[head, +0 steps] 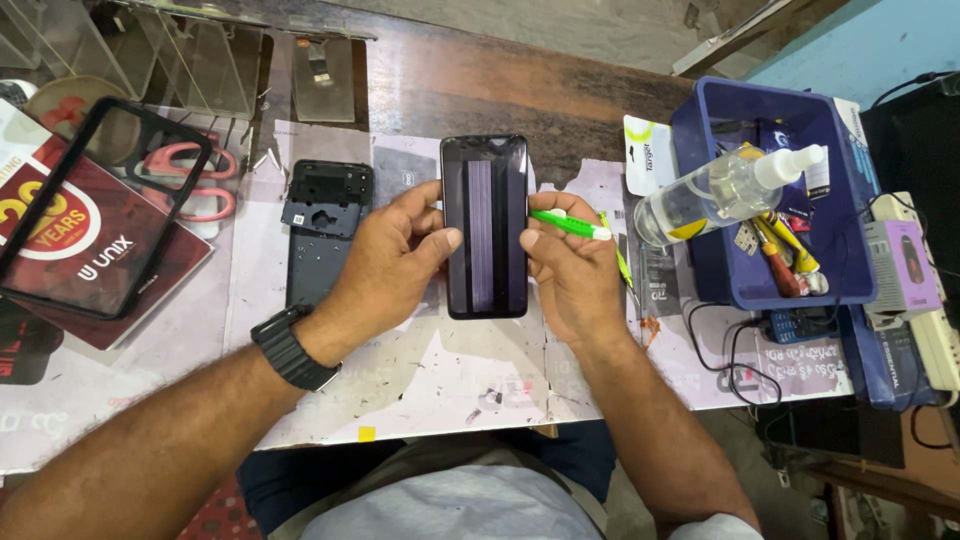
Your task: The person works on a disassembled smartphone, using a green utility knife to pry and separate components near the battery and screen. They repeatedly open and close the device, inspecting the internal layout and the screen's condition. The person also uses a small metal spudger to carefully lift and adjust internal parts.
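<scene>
A black smartphone point(486, 226) is held upright over the workbench, its dark screen facing me with pale vertical streaks down the middle. My left hand point(385, 255), with a black watch on the wrist, grips its left edge, thumb on the screen side. My right hand point(568, 272) holds the right edge and also carries a green and white tool point(567, 223) that points right across its fingers.
A black phone back cover point(325, 225) lies left of the phone. An empty black phone case point(95, 205) rests on red packaging at far left, beside pink scissors point(195, 180). A blue bin point(775, 190) at right holds a spray bottle point(725, 185) and screwdrivers. Cables and a power strip point(925, 300) lie at far right.
</scene>
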